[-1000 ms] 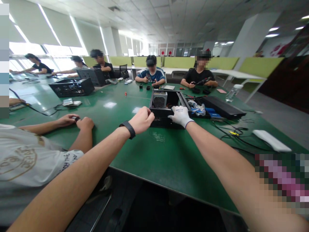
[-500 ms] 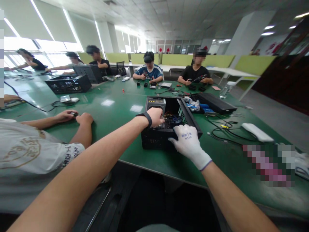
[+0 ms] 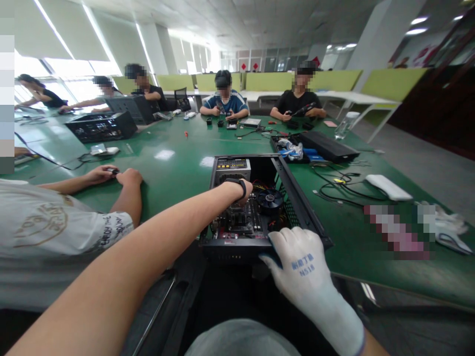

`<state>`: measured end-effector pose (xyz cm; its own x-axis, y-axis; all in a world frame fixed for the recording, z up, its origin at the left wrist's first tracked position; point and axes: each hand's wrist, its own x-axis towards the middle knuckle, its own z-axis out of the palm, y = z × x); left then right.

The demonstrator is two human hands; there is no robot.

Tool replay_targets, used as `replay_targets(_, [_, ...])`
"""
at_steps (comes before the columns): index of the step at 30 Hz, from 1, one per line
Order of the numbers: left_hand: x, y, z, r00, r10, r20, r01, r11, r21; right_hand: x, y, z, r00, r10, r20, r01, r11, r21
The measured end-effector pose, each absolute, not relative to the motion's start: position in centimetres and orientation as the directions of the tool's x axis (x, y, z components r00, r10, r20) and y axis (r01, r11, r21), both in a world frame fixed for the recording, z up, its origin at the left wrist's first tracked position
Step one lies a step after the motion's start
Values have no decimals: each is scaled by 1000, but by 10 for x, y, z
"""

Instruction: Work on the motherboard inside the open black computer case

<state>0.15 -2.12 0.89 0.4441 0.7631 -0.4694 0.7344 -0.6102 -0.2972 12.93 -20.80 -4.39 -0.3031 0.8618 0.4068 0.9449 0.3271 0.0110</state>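
Note:
An open black computer case [image 3: 308, 212] lies at the front edge of the green table, its near end reaching the edge. Inside are a power supply [image 3: 233, 167], a round black fan [image 3: 270, 199] and a circuit board [image 3: 237, 220]. My right hand [image 3: 299, 254], in a white glove, grips the case's near rim, fingers over the top and thumb in front. My bare left hand [image 3: 245, 190], with a dark wristband, reaches into the case beside the power supply and fan; its fingers are mostly hidden.
A co-worker's hands [image 3: 120, 175] hold something small at the left. Behind the case lies a black tray [image 3: 276, 143] with gloves and blue items. Cables [image 3: 330, 188], a white box [image 3: 388, 187] and scissors [image 3: 454, 242] lie right. Several people sit around the table [image 3: 174, 173].
The case has come nearer to me, its near end now at the table edge, with my gloved right hand on its rim. More of the board and fan shows.

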Motion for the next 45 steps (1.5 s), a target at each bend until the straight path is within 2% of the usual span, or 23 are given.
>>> replay_targets(11, [-4,1,-31,412,727,-550,716,-631,-298,131,-216,-48,-303,860,411,939,342,-24])
replay_targets(18, [-1,6,-34,397,756,-521,770,-583,-258,131,-216,-51,-300,845,443,934,355,-44])
replay_targets(24, [0,8,-38,355,774,-524,789,-549,-277,134,-216,-52,-317,817,483,919,390,-57])
replay_targets(36, [2,8,-36,344,783,-519,823,-518,-235,136,-214,-61,-348,776,526,902,429,-36])
replay_targets(45, [3,7,-37,323,782,-533,813,-518,-267,141,-213,-68,-384,728,567,885,465,2])
